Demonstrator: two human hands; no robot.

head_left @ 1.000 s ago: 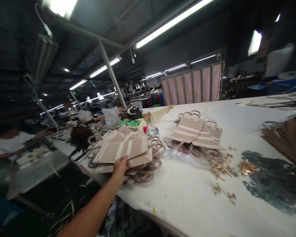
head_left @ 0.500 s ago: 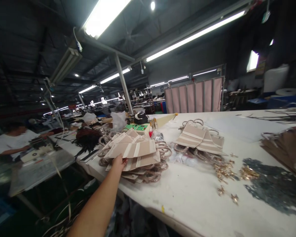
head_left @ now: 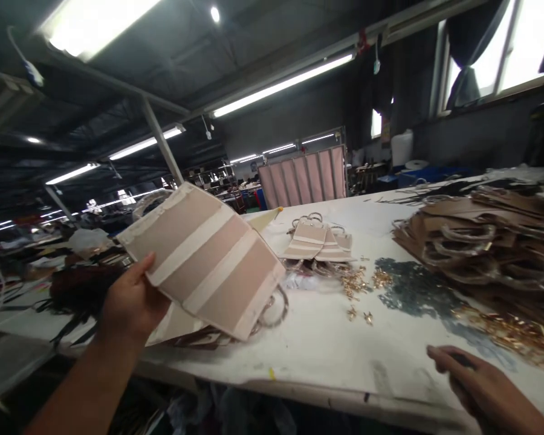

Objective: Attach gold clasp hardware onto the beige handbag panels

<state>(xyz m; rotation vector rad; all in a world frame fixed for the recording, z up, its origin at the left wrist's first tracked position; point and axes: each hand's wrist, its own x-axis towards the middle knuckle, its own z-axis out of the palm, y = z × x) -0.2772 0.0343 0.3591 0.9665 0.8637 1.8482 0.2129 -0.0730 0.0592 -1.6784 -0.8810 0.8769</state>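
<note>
My left hand (head_left: 129,305) grips a beige striped bag panel (head_left: 208,251) by its left edge, thumb on top, and holds it tilted above the table. Ring-shaped handles show behind the panel, one poking out at its lower right. Partly hidden under it lies the pile of similar panels (head_left: 174,323). Over the table's front right my right hand (head_left: 485,383) is closed, its fingers curled; something dark shows between them, too unclear to name. Nearest to that hand are small gold metal fittings (head_left: 517,332) and dark flat pieces (head_left: 408,287).
Beyond lies a second stack of striped panels (head_left: 310,238) with handles, and small gold fittings (head_left: 353,281) beside it. Brown bag pieces with wrapped handles (head_left: 471,241) are heaped at right. The white table's front edge (head_left: 326,393) runs close to me. A pink-panelled rack (head_left: 303,178) stands behind.
My left hand has lifted a striped panel off the pile and brought it nearer. My right hand has come into view at lower right. The view has swung right.
</note>
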